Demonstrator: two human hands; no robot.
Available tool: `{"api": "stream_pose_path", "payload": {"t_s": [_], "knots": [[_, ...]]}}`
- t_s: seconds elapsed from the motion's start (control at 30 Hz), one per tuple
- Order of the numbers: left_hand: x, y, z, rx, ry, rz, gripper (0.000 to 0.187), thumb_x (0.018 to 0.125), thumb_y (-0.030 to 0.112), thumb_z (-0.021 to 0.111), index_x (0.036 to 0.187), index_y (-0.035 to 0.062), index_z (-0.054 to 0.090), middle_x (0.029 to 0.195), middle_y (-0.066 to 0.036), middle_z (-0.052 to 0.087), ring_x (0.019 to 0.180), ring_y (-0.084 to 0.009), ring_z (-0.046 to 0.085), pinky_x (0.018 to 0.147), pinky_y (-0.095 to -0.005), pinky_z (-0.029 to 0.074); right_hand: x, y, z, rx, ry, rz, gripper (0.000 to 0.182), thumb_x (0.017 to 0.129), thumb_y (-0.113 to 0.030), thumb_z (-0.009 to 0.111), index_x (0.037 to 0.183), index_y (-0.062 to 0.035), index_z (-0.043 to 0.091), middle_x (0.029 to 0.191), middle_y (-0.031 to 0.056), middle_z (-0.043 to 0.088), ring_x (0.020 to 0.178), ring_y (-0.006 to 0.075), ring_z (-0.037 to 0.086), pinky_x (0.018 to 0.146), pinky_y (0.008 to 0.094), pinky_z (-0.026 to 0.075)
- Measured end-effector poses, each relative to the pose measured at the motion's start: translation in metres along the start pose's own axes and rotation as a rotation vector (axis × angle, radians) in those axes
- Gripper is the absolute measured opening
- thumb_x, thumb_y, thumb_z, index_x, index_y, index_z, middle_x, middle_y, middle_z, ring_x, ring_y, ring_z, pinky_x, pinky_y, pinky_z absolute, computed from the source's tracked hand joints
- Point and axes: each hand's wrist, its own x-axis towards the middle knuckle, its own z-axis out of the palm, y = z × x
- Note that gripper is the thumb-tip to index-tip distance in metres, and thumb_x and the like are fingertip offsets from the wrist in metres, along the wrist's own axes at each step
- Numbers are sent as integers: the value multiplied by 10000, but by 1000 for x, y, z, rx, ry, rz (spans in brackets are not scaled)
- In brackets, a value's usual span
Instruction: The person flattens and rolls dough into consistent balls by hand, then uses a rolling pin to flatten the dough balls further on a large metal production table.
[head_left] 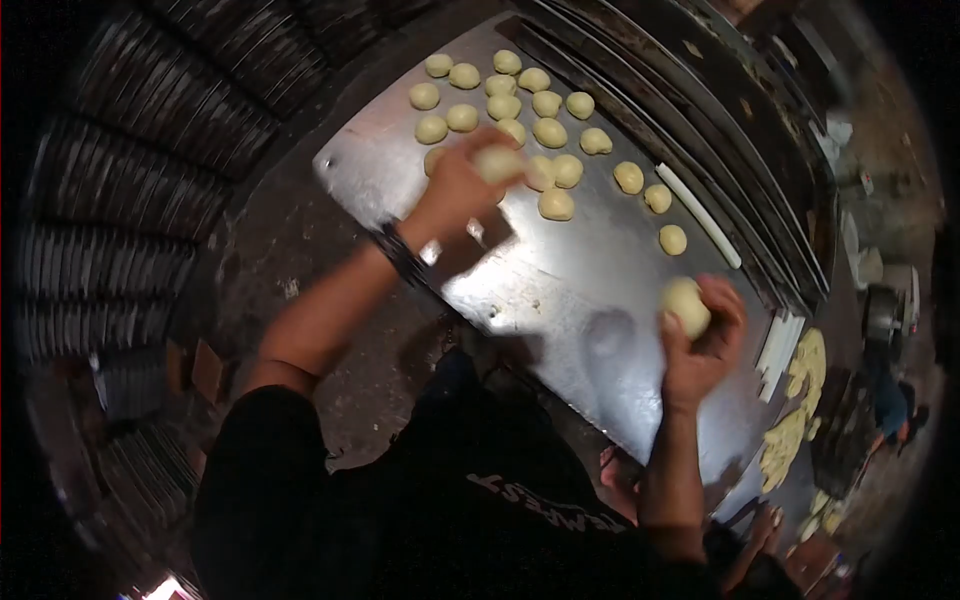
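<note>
My left hand (pixel 462 185), with a dark band at the wrist, reaches over the far left part of the metal table (pixel 590 270). Its fingers curl around a pale dough ball (pixel 498 164), slightly blurred. Several more dough balls (pixel 549 132) sit around and beyond that hand, some touching each other. On the right, my right hand (pixel 708 345) grips another dough ball (pixel 685 308) between thumb and fingers, above the table. A single dough ball (pixel 673 240) rests on the metal a little beyond it.
A white rod (pixel 700 215) lies along the table's far edge, beside dark metal rails (pixel 690 150). White strips (pixel 780 352) and a large mass of dough (pixel 790 440) are at the right. Racks of trays (pixel 110 290) stand at the left. Another person's hand (pixel 765 525) shows at lower right.
</note>
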Motion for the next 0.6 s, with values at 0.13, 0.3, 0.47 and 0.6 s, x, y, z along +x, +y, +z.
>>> {"api": "stream_pose_path", "payload": {"t_s": [0.13,0.3,0.47,0.6], "knots": [[77,-30,-114,434,299,207,232,855,165,675,1044,32,653,1020,-75,665,944,-162,600,846,-300,471,36,-27,185,171,-81,-278,255,721,-142,728,924,-62,595,975,128,565,965,277,544,849,393,455],[93,-240,-240,1544,-143,297,512,983,363,452,1320,-22,467,1349,-205,488,1261,-309,451,1077,-385,323,-16,45,252,-124,-499,112,266,751,-164,692,985,-46,647,1001,128,603,942,310,571,841,407,472],[67,-158,-197,462,175,-111,631,983,456,430,1304,-87,449,1322,-260,486,1161,-342,506,1003,-395,372,-103,119,67,-310,-143,223,210,767,-143,680,958,-60,660,1072,129,606,1103,298,544,929,390,458],[50,-122,-149,882,386,179,493,982,356,491,1232,-67,529,1284,-240,506,1167,-345,501,981,-404,395,-174,141,-174,-487,637,896,142,827,-97,631,950,-32,657,888,120,661,848,270,632,776,348,505]]}}
